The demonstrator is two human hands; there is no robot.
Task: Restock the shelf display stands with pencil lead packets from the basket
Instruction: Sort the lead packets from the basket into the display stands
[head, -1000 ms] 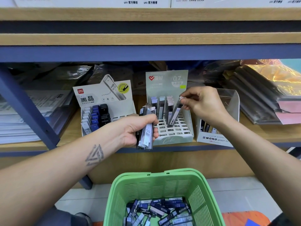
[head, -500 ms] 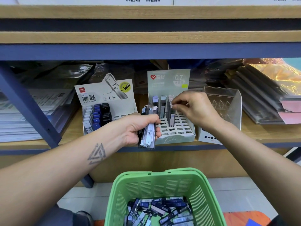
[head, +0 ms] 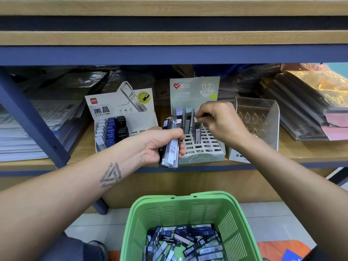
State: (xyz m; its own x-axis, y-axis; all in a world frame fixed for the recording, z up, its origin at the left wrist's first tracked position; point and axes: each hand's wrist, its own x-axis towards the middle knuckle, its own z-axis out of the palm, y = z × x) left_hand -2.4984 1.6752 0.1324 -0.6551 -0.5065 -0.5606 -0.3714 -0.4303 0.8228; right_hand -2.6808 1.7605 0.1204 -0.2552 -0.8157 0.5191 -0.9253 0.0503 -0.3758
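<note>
— Nearest? Green basket [head: 190,221], loose lead packets heaped inside.

— Above? Left hand [head: 160,146] clenched round upright spare packets [head: 172,146] (long axis vertical).

— Farther? Right hand [head: 218,123], nearer the 0.7 stand [head: 202,147], pinching one packet [head: 195,129] by its top, upright over a grid slot.
</note>
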